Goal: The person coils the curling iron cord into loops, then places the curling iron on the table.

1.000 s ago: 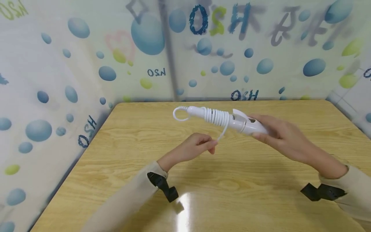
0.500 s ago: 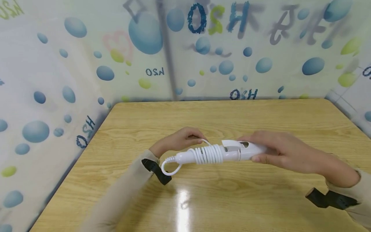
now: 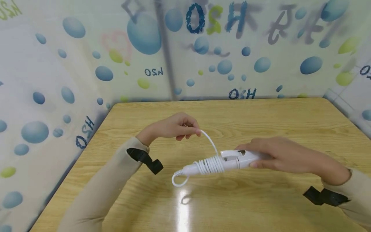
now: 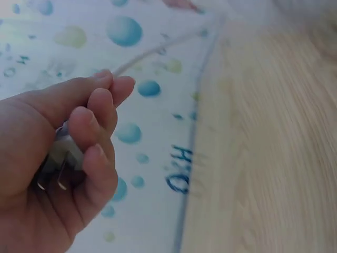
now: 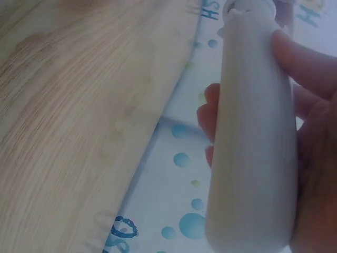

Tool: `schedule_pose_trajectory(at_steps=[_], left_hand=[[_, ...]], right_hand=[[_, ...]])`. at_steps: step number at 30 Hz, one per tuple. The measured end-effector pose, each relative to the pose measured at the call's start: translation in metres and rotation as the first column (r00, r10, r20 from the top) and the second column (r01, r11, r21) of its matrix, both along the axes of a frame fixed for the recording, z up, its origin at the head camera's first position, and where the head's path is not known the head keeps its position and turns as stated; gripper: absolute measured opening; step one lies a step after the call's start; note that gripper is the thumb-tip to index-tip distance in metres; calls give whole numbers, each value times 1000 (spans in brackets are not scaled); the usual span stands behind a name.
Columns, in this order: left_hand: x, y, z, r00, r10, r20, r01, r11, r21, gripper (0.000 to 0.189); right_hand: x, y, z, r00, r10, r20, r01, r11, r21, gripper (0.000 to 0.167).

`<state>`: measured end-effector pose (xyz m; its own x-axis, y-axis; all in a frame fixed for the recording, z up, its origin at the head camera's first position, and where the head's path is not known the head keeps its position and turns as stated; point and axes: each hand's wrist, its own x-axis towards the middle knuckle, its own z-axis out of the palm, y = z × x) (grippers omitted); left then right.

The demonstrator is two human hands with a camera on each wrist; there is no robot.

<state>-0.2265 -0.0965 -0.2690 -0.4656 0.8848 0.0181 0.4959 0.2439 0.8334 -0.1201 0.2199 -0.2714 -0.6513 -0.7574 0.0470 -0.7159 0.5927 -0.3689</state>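
My right hand (image 3: 284, 154) grips the right end of a white curling iron (image 3: 244, 159) above the table; in the right wrist view its smooth white body (image 5: 255, 132) lies between thumb and fingers. Several turns of white cord (image 3: 210, 165) are wound around the iron's left part, and a small cord loop hangs at its left tip. Farther back on the left, my left hand (image 3: 171, 126) pinches the cord's free stretch, which arcs down to the coil. A two-pin plug (image 4: 66, 158) sits in the left palm, behind curled fingers, as the left wrist view shows.
A wooden table (image 3: 139, 199) lies below both hands. Its back edge meets a wall (image 3: 179, 58) printed with blue and green drops, and another patterned wall (image 3: 52, 167) runs along its left side. Light reflects near the front.
The curling iron has dropped lower and nearer in view. My left hand has passed from the near side of the iron to its far side with the cord, circling upward and left.
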Motion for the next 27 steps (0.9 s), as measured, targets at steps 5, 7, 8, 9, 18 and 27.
schedule_pose_trajectory(at_steps=[5, 7, 8, 9, 18, 27], left_hand=[[20, 14, 23, 999, 14, -52, -12, 999, 40, 17], [33, 17, 29, 996, 32, -78, -31, 999, 19, 18], [39, 18, 31, 995, 39, -93, -39, 999, 1, 19], [47, 19, 33, 993, 39, -107, -41, 999, -17, 20], [91, 39, 11, 998, 58, -27, -55, 991, 121, 28], [70, 44, -34, 938, -128, 321, 36, 960, 279, 16]], right_hand=[[-9, -4, -1, 994, -106, 33, 105, 994, 45, 47], [-11, -5, -1, 991, -136, 10, 135, 990, 42, 46], [-12, -5, -1, 988, -151, -8, 152, 988, 40, 46], [-12, -5, 0, 985, -170, -29, 171, 985, 37, 45], [-12, 3, 5, 934, -328, -140, 295, 932, -213, 48], [-7, -3, 11, 993, -122, -5, 107, 890, -442, 52]])
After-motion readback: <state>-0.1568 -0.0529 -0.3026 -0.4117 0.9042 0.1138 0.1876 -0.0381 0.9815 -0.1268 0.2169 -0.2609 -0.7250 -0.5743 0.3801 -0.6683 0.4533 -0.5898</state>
